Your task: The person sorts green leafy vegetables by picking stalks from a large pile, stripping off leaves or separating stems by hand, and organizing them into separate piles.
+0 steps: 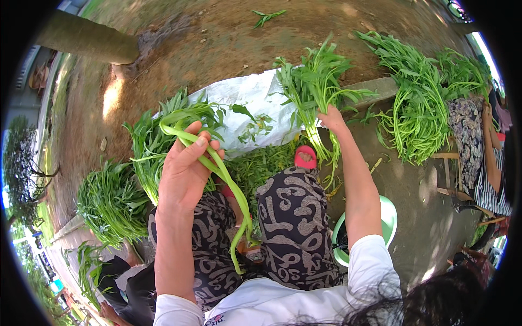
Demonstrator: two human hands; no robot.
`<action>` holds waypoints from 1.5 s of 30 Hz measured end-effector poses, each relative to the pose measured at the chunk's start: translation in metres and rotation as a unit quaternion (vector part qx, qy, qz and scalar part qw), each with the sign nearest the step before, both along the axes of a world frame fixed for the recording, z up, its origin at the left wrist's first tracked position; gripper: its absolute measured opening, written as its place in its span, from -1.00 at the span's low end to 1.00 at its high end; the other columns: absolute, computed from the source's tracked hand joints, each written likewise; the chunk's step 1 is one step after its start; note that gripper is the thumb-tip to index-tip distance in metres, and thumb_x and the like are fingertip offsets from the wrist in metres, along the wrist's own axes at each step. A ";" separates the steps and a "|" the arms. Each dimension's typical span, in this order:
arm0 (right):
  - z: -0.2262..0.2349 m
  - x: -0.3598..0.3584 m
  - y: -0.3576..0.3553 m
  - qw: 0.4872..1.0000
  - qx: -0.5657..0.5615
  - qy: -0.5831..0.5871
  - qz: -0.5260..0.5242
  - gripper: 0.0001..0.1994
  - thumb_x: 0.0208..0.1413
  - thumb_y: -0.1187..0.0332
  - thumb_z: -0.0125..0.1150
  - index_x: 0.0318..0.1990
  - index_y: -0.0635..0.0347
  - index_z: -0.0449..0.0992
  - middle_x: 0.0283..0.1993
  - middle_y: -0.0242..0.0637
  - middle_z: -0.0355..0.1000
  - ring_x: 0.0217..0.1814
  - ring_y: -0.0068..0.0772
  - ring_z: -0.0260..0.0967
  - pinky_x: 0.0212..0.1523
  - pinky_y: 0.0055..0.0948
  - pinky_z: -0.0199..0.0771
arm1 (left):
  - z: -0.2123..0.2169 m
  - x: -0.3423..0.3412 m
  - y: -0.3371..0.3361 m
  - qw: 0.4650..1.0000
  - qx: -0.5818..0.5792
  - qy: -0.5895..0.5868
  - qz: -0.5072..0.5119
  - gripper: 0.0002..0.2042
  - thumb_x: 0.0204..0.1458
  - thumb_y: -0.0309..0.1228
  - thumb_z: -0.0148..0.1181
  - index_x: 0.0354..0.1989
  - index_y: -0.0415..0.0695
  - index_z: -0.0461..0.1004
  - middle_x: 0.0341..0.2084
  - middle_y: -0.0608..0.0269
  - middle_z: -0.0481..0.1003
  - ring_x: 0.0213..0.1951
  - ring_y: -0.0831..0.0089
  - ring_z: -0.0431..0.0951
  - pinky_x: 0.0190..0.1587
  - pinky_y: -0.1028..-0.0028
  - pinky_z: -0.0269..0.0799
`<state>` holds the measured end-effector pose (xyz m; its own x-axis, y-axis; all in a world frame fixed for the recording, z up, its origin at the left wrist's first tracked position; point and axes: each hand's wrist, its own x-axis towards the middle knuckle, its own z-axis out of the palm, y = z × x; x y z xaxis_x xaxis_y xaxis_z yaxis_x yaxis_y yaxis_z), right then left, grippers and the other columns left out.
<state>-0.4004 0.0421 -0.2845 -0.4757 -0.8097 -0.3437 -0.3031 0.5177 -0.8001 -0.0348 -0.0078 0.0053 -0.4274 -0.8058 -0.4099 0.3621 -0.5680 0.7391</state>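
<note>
Raised over my left knee, my left hand (185,171) is closed round a few long, pale green leafy stems (239,198), which look like water spinach. Their cut ends hang down in front of my lap. My right hand (333,119), reaching forward and right, grips a bunch of leafy greens (315,73) by its stems. The leaves point away from me and the stem ends hang below the fist. Between the two hands lies a white plastic sheet (247,100) with loose leaves on it. A heap of greens (144,144) sits just left of my left hand.
Another pile of greens (111,204) lies at the left and a large one (410,108) at the right. A pale green basin (387,220) stands by my right leg. Other people sit at both sides. A tree trunk (89,38) rises at the far left.
</note>
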 end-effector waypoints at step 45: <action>0.296 0.146 0.008 0.884 -0.315 -0.345 -0.003 -0.85 0.17 0.35 0.08 -0.20 0.23 0.39 -0.37 -0.37 0.41 -0.41 -0.60 0.31 -0.37 -0.60 0.32 | -0.013 -0.024 0.004 0.994 -0.089 0.070 0.001 -0.64 0.05 -0.66 0.05 0.04 -0.16 0.21 -0.22 0.19 0.36 -0.22 0.38 0.44 -0.13 0.40 0.44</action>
